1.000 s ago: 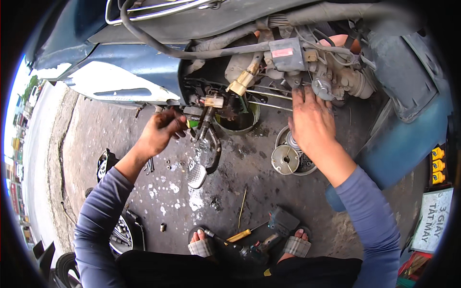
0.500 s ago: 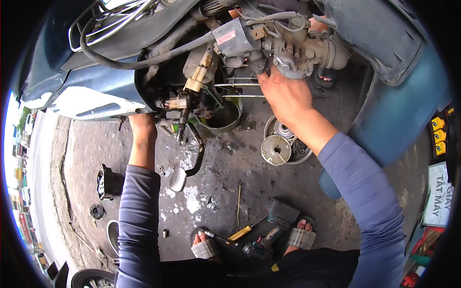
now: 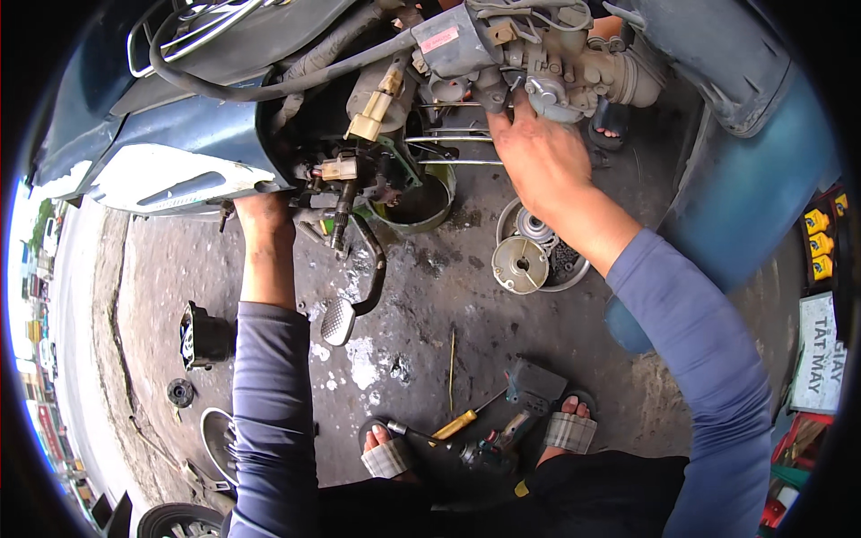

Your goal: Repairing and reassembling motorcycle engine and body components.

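My left hand [image 3: 264, 215] reaches up under the blue and white side panel [image 3: 193, 175] of a motorbike; its fingers are hidden behind the panel. My right hand [image 3: 543, 157] is raised to the underside of the carburetor [image 3: 556, 85], its fingers bent around the lower end of a dark fitting [image 3: 491, 92]. What they grip there is partly covered. Between my hands, bare metal studs [image 3: 453, 163] stick out from the opened engine. A splined shaft [image 3: 342, 215] and a pedal lever [image 3: 369, 287] hang beside my left wrist.
A green-rimmed basin [image 3: 421, 226] with dark liquid stands under the engine. Round metal covers [image 3: 520, 265] lie below my right forearm. A power drill [image 3: 491, 451] and yellow-handled screwdriver [image 3: 459, 423] lie between my feet. At left sits a black engine part [image 3: 206, 336]. Another person's foot [image 3: 608, 134] shows beyond.
The whole view has shifted slightly. My right hand stays at the carburetor, with more of its fingers showing now. My left hand remains under the panel.
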`<state>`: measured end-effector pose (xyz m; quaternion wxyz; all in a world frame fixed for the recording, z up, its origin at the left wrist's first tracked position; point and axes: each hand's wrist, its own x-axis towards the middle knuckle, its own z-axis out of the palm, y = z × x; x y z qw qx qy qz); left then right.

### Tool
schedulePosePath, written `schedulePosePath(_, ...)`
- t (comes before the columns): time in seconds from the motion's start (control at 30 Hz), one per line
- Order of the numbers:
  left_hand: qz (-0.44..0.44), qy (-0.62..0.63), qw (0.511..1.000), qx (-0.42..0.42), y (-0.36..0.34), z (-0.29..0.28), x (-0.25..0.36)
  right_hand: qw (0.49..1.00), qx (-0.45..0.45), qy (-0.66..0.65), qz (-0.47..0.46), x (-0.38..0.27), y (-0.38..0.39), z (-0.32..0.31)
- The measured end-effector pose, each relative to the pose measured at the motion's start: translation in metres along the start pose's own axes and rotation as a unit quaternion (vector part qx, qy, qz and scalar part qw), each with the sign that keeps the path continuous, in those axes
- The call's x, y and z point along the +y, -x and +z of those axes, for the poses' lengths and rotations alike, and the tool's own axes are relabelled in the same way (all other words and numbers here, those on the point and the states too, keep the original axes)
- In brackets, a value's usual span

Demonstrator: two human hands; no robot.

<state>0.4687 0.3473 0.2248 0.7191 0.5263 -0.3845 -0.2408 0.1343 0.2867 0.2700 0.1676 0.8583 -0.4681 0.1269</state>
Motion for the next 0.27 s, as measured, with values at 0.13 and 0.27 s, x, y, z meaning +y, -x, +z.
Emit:
schedulePosePath(0.13,-0.008,0.065,0.998,-0.006,-0.008,0.000,0.000,0.999,-0.022,-0.021,-0.019,0.006,-0.009,-0.001)
schedulePosePath(0.27,-0.057,0.140,0.988,-0.037,-0.012,-0.001,0.006,1.000,0.002,-0.029,0.012,0.000,-0.004,0.000)
